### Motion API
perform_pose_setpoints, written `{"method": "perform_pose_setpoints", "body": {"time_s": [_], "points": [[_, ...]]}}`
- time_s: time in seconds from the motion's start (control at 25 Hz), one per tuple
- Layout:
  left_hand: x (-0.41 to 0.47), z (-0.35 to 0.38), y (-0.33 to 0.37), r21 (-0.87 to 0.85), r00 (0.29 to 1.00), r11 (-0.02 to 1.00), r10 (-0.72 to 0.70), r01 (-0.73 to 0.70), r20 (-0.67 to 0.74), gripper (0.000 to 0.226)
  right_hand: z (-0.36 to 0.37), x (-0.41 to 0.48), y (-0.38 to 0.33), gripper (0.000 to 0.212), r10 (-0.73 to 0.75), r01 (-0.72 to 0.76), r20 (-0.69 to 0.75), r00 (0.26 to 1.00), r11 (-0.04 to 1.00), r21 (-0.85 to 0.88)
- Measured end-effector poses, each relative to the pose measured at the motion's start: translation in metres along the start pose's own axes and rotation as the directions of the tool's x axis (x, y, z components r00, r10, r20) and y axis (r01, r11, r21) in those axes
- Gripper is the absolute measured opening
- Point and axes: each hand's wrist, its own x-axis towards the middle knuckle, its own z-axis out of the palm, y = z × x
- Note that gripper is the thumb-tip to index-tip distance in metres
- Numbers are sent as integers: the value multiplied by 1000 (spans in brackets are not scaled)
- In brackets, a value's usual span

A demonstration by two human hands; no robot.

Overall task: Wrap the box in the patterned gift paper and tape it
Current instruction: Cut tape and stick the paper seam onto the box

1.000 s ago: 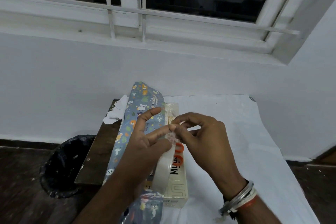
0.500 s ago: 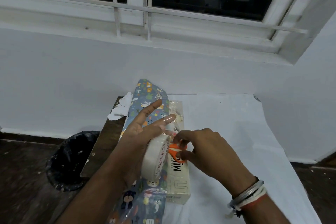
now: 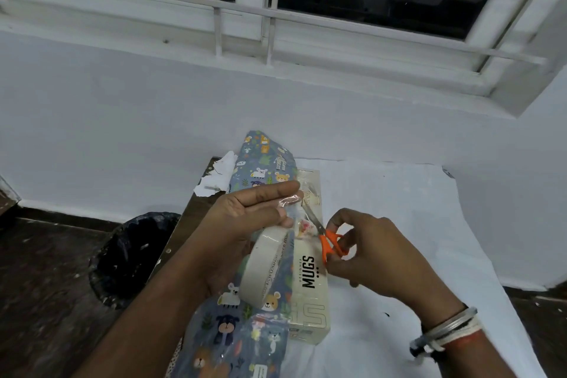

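The cream cardboard box printed MUGS (image 3: 310,279) lies on the white-covered tabletop (image 3: 399,209), with blue animal-patterned gift paper (image 3: 264,163) lapping its left side. The box is likely stiff and light. The glossy paper could slip, so hold it along the box edges. The left hand (image 3: 242,218) curls round a white tape roll (image 3: 264,267), its clear strip (image 3: 291,202) drawn out. The right hand (image 3: 377,255) has its fingers (image 3: 346,218) pinching orange-handled scissors (image 3: 329,244) at that strip.

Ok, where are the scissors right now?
Head view, just right of centre: the orange-handled scissors are gripped in the right hand above the MUGS box, blades angled up-left toward the left hand, which holds the tape roll.
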Motion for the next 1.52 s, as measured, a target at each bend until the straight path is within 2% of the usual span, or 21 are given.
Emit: {"method": "perform_pose_setpoints", "body": {"time_s": [0.12,0.28,0.4,0.52,0.92,1.08,1.32,1.52], "points": [[0,-3,1,38,1000,999,-31,31,-1,30,-16,-7,3,19,-28,-7,140,990,969,247],[-1,-5,2,19,994,997,-74,73,77,35,-27,-14,7,33,-199,23,328,924,881,472],[0,-4,1,28,991,995,-96,93,91,34,-31,-14,7,31,-262,41,415,871,882,470],[1,-5,-1,59,989,993,-108,102,98,36,-30,-14,5,31,-279,52,445,851,888,457],[4,-6,-8,176,976,978,-139,109,169,37,-31,-14,5,27,-271,15,442,855,866,500],[4,-5,-9,201,972,974,-139,101,188,38,-32,-13,8,18,-275,8,459,845,864,503],[5,-8,-11,183,971,977,-142,106,192,38,-32,-13,8,15,-275,32,448,851,878,478],[4,-8,-8,156,960,984,-128,91,250,49,-31,-14,8,14,-287,32,464,838,875,483]]}}
